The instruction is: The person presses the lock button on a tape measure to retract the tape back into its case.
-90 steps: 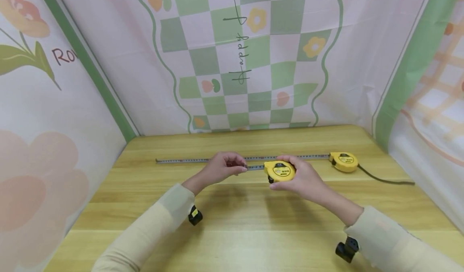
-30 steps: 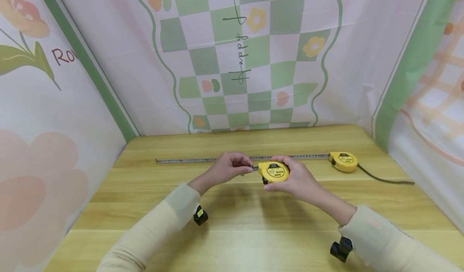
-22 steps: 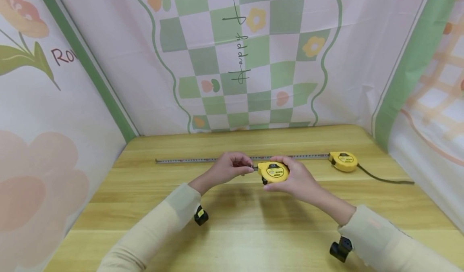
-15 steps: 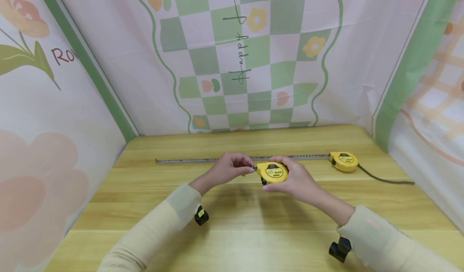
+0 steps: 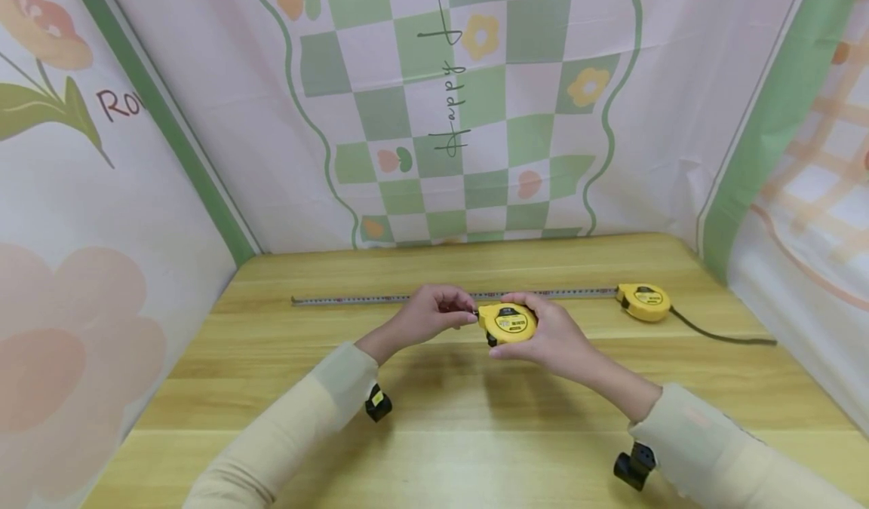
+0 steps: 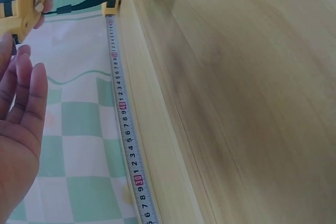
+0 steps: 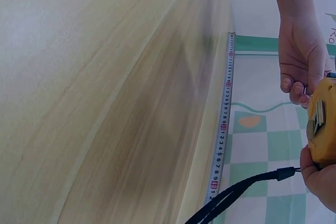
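So the right hand [image 5: 553,332] is gripping a yellow tape measure [image 5: 509,323] up off the wooden surface [image 5: 434,456], left hand [image 5: 429,316] pinching its metal tip [image 5: 476,313], with a second tape [image 5: 645,303] just lying there pulled out behind.

The backdrop [image 5: 462,109] reads "Happy"; the outstretched tape blade [image 6: 127,124] shows 30, 40.

In the head view, the left hand [image 5: 429,317] hides a bit of the long number strip [image 5: 353,300]. The right hand [image 5: 553,333] covers the back end of the held tape measure [image 5: 505,325], and the words on its label [image 5: 512,322] are too tiny to read. Both sleeves [image 5: 285,426] run off the picture. Each wrist view cuts off part of the held tape measure at its side edge.
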A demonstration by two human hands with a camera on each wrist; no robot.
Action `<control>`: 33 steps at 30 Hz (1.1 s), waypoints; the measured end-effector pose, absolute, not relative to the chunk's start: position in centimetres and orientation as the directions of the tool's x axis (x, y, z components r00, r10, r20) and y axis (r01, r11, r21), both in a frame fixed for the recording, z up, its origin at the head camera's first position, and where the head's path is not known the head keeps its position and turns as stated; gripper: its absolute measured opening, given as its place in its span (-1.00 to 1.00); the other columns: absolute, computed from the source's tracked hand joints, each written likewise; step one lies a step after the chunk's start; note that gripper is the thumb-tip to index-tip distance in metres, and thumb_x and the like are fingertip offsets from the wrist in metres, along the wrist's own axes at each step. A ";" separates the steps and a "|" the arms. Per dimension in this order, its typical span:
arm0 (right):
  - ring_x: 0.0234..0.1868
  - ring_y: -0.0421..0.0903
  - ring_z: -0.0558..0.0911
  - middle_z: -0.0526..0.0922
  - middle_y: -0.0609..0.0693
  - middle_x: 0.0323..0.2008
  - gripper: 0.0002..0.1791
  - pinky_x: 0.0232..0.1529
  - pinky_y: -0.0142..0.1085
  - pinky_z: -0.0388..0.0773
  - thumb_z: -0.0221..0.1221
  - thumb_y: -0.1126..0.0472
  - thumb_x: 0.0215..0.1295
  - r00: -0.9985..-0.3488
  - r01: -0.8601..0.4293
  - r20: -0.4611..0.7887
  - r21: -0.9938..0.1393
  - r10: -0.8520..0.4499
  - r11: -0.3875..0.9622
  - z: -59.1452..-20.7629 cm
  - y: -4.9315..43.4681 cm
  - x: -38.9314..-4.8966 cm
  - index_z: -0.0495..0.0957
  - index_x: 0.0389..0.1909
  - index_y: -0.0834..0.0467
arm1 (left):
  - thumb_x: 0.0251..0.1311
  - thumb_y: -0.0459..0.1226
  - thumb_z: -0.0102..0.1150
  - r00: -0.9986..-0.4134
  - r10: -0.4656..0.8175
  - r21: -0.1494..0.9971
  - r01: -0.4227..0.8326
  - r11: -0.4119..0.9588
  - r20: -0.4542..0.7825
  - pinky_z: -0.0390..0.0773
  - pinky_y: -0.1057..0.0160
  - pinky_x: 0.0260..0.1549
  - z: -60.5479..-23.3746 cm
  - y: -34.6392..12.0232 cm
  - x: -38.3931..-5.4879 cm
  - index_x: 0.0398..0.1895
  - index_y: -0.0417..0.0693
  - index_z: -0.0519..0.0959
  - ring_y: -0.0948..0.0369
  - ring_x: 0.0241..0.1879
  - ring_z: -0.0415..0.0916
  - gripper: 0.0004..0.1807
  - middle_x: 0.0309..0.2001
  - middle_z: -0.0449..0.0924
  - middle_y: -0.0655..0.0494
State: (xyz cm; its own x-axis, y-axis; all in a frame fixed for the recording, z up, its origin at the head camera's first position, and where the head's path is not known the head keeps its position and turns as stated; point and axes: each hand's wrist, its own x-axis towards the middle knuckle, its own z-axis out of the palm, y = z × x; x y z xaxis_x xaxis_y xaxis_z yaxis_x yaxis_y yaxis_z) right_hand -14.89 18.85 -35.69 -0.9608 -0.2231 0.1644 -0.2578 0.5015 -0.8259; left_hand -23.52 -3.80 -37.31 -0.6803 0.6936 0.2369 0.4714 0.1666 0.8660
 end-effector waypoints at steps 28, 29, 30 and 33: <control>-0.15 -0.03 0.56 0.53 0.14 -0.02 -0.12 -0.19 -0.19 0.57 0.55 0.01 -0.12 -0.962 -0.247 0.151 -0.835 -0.227 0.492 -35.7 18.7 -14.7 0.38 0.22 0.23 | 0.26 -0.37 0.24 -0.668 0.703 0.871 0.470 0.146 0.243 0.64 0.19 -0.35 -37.1 -3.7 -23.3 -0.19 -0.21 0.65 0.08 -0.31 0.59 -0.89 -0.29 0.65 0.06; -0.15 -0.03 0.56 0.53 0.14 -0.02 -0.12 -0.20 -0.19 0.57 0.55 0.01 -0.12 -0.963 -0.245 0.149 -0.836 -0.226 0.491 -35.7 18.7 -14.7 0.38 0.23 0.23 | 0.26 -0.37 0.24 -0.670 0.702 0.871 0.469 0.145 0.244 0.63 0.22 -0.36 -37.1 -3.7 -23.2 -0.19 -0.21 0.65 0.06 -0.30 0.59 -0.89 -0.29 0.65 0.06; -0.16 -0.03 0.56 0.53 0.14 -0.02 -0.12 -0.20 -0.19 0.57 0.55 0.01 -0.12 -0.963 -0.243 0.148 -0.837 -0.224 0.491 -35.7 18.7 -14.7 0.38 0.23 0.23 | 0.27 -0.37 0.24 -0.669 0.701 0.872 0.469 0.142 0.247 0.62 0.23 -0.37 -37.1 -3.7 -23.3 -0.19 -0.22 0.65 0.01 -0.29 0.58 -0.89 -0.29 0.65 0.06; -0.16 -0.02 0.56 0.53 0.14 -0.02 -0.13 -0.21 -0.19 0.56 0.55 0.04 -0.11 -0.963 -0.245 0.150 -0.836 -0.224 0.490 -35.8 18.7 -14.8 0.38 0.22 0.23 | 0.27 -0.35 0.24 -0.671 0.697 0.871 0.471 0.139 0.252 0.61 0.24 -0.38 -37.3 -3.7 -23.3 -0.18 -0.21 0.65 -0.06 -0.29 0.57 -0.88 -0.29 0.65 0.06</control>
